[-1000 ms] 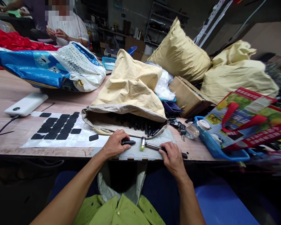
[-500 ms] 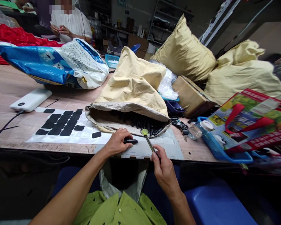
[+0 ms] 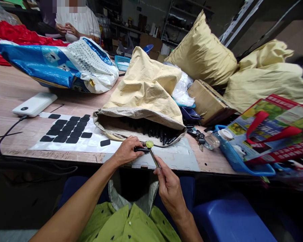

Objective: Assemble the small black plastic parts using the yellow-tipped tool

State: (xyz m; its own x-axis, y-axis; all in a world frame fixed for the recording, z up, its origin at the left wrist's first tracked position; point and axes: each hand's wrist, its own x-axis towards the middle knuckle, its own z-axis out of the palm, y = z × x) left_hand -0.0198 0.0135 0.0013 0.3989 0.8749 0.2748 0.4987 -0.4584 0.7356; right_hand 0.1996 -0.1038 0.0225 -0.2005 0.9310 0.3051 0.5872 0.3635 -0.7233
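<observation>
At bench [image 3: 20, 90] edge, left hand [image 3: 125, 151] pins a short black plastic rod [image 3: 140, 149]; right hand [image 3: 168, 190] grips a small yellow-headed mallet [image 3: 149, 145], poised over the rod's end. A square strike seems due.

Open sack [image 3: 141, 101] behind the mat [image 3: 176, 158], pad sheet [image 3: 65, 134] left, basket [image 3: 242, 161] right.

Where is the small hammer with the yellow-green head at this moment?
In the head view, low centre: the right hand holds the small metal hammer, its head above the black part pinned by the left hand.
</observation>
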